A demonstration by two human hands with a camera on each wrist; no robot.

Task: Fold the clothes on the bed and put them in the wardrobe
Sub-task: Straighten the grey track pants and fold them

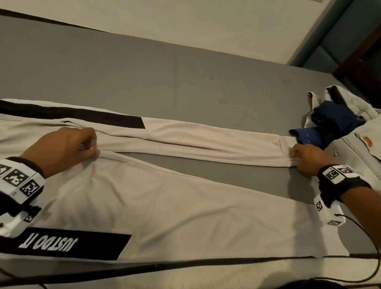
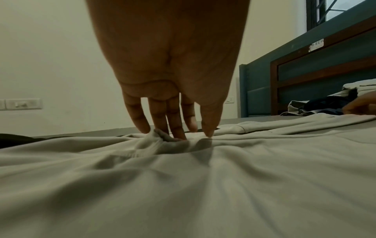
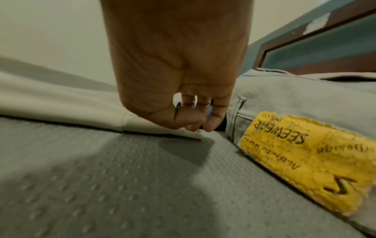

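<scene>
Two hands on the beige track pants [image 1: 152, 193], spread flat across the grey bed [image 1: 144, 76]. Head view: my left hand [image 1: 65, 147] pinches fabric at the crotch; my right hand [image 1: 309, 158] grips the cuff of the far leg. A navy garment [image 1: 330, 124] and grey jeans [image 1: 373, 143] lie just beside that cuff.

Left wrist view: my fingers [image 2: 175, 122] point down, tips bunching a small ridge of cloth; creases radiate from it.

Right wrist view: my fingers [image 3: 193, 120] curl onto the cuff edge, thumb closed against them. Yellow patch [image 3: 305, 154] on the jeans sits near.
</scene>
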